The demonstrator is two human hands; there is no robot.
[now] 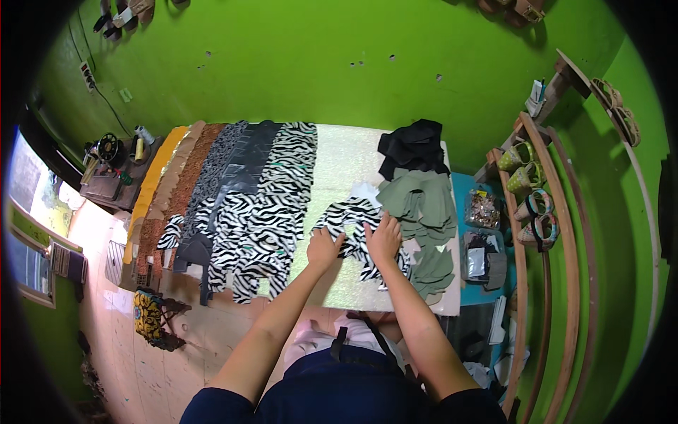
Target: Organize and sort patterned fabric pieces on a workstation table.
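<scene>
A zebra-print cut piece (351, 210) with an arched outline lies on the white tabletop in front of me. At its left end rests my left hand (323, 250), thumb held apart from the fingers and the fingertips on the material. My right hand (383, 241) lies over its right side, open, with the fingers stretched out flat. More zebra-print material shows beneath and below the right hand. Just right of that hand are stacked olive-green cut pieces (418, 205). Neither hand lifts anything off the table.
Left on the table (339, 159) lie zebra-print pieces (247, 240), then grey, brown and yellow strips. Black material (415, 147) sits at the back right. A blue surface with clear containers (483, 210) adjoins the right edge. Wooden racks (540, 177) hold sandals. A sewing machine (106, 150) stands far left.
</scene>
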